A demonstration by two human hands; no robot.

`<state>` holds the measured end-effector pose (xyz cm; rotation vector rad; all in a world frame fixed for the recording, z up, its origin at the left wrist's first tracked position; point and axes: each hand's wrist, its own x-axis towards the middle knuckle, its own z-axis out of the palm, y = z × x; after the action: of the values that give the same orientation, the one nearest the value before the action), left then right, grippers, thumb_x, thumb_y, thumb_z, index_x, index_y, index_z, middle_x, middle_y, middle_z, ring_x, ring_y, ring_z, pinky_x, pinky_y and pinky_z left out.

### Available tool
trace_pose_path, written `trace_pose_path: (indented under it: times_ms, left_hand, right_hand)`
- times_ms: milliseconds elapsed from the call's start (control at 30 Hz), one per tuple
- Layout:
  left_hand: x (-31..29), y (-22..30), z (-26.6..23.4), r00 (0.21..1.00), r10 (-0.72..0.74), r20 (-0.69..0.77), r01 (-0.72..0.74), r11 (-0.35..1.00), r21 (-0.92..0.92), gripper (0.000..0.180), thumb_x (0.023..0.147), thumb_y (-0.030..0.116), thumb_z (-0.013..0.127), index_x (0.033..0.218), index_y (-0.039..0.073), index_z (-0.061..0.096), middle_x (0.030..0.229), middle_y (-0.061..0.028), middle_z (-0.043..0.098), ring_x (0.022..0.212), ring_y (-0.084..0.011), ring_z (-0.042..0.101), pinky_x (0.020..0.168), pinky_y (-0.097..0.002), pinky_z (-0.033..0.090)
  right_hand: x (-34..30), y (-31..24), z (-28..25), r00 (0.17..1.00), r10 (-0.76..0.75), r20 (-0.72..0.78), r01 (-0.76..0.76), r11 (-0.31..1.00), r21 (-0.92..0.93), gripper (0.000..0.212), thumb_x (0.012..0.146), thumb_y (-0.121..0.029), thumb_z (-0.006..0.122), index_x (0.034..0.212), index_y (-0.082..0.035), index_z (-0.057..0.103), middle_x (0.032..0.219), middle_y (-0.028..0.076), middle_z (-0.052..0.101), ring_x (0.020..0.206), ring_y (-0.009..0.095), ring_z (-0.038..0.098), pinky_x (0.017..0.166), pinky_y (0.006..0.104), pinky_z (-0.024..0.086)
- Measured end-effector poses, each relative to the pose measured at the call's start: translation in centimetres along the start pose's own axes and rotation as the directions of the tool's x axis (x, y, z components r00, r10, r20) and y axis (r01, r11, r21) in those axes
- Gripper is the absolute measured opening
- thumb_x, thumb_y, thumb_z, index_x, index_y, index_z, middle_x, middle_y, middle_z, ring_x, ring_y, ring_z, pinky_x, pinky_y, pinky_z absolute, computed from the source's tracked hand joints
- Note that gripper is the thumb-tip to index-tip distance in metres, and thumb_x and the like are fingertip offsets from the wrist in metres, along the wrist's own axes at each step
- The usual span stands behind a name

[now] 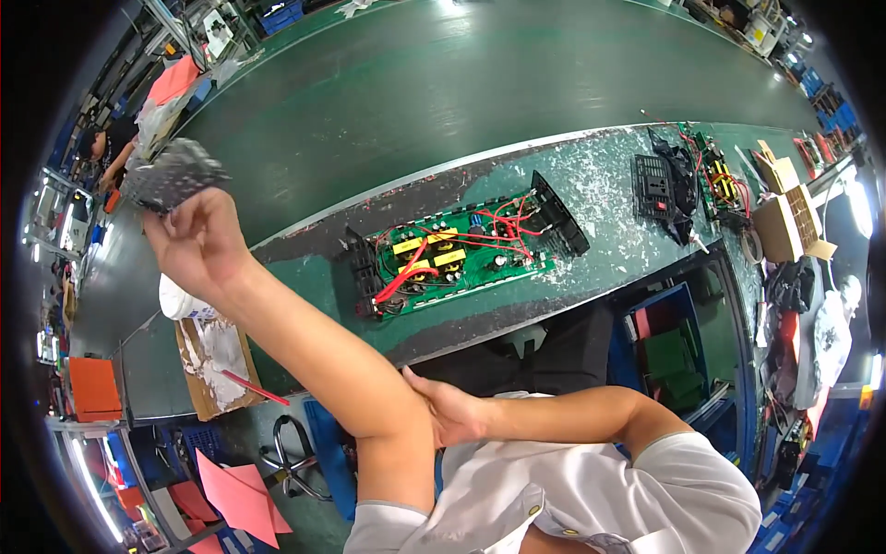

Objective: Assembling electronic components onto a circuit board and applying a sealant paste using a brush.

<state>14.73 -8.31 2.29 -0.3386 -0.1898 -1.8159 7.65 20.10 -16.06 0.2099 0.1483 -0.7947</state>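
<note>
Raised at the far left, my left hand [205, 238] pinches a dark, speckled flat piece [175, 175]; motion blurs it and its kind cannot be made out. My right hand [452, 413] is closed around my left arm near the elbow, its thumb showing and the other fingers partly hidden. On the bench before me lies a green circuit board [480, 263] with yellow transformers and red wires. A black end panel [559, 214] stands at its right end, and another black panel [364, 277] at its left.
A conveyor belt [480, 83] runs behind the bench [609, 212]. Rightward lie a black socket panel [654, 187], another wired board [718, 180] and a cardboard box [786, 226]. Leftward are a white tub [175, 297] and smeared cardboard [198, 369] with a red stick [254, 387].
</note>
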Motion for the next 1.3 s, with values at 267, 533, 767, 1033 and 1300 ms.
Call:
trace_pose_path:
  times_ms: [267,533,767,1033,1300]
  left_hand:
    - [-0.6,2.2,0.2,0.949,0.302,0.094,-0.312,0.841,0.443,0.016,0.1,0.022,0.055,0.1,0.007,0.061,0.089,-0.0029,0.065,0.057,-0.0082,0.047,0.048,-0.0198,0.038]
    - [1.7,7.1,2.1,0.864,0.451,0.224,-0.501,0.813,0.296,0.02,0.095,0.012,0.051,0.076,0.005,0.052,0.059,0.002,0.046,0.044,-0.0099,0.041,0.045,-0.0226,0.038]
    - [1.5,10.7,1.7,0.913,0.366,0.182,-0.404,0.878,0.258,0.021,0.096,0.019,0.053,0.08,0.006,0.052,0.064,0.0012,0.044,0.045,-0.0103,0.037,0.048,-0.0254,0.034]
    - [0.7,13.4,0.9,0.86,0.467,0.205,-0.509,0.807,0.298,0.022,0.096,0.023,0.058,0.081,0.006,0.056,0.067,0.0012,0.049,0.051,-0.0108,0.045,0.054,-0.0261,0.041]
    - [-14.6,-1.7,-6.9,0.928,-0.373,0.016,0.356,0.896,0.266,0.036,0.097,0.023,0.058,0.131,0.013,0.057,0.117,-0.0089,0.066,0.096,-0.0207,0.063,0.081,-0.0385,0.054]
  right_hand:
    - [-1.5,3.4,-1.1,0.962,0.225,0.151,-0.229,0.973,0.008,0.1,0.084,-0.086,0.025,0.15,-0.011,0.035,0.145,0.015,0.05,0.125,0.035,0.055,0.105,0.0458,0.043]
    - [-0.6,4.7,-0.7,0.801,0.306,0.514,-0.073,0.903,-0.424,0.103,0.085,-0.085,0.022,0.153,-0.007,0.027,0.153,0.012,0.04,0.136,0.026,0.044,0.111,0.0375,0.036]
    - [-0.3,5.6,-3.4,0.797,0.434,0.421,-0.214,0.853,-0.476,0.115,0.078,-0.09,0.027,0.154,-0.004,0.022,0.158,0.012,0.031,0.137,0.027,0.042,0.112,0.0382,0.036]
    - [1.0,2.1,-3.8,0.943,-0.044,0.329,0.068,0.996,-0.062,0.084,0.09,-0.065,0.054,0.152,-0.013,0.032,0.152,0.01,0.043,0.138,0.026,0.044,0.113,0.0528,0.035]
    - [-1.0,-2.8,-2.7,0.957,-0.265,0.118,0.28,0.733,-0.62,0.095,0.084,-0.016,0.079,0.155,-0.009,0.017,0.147,0.016,0.044,0.135,0.024,0.042,0.111,0.0398,0.036]
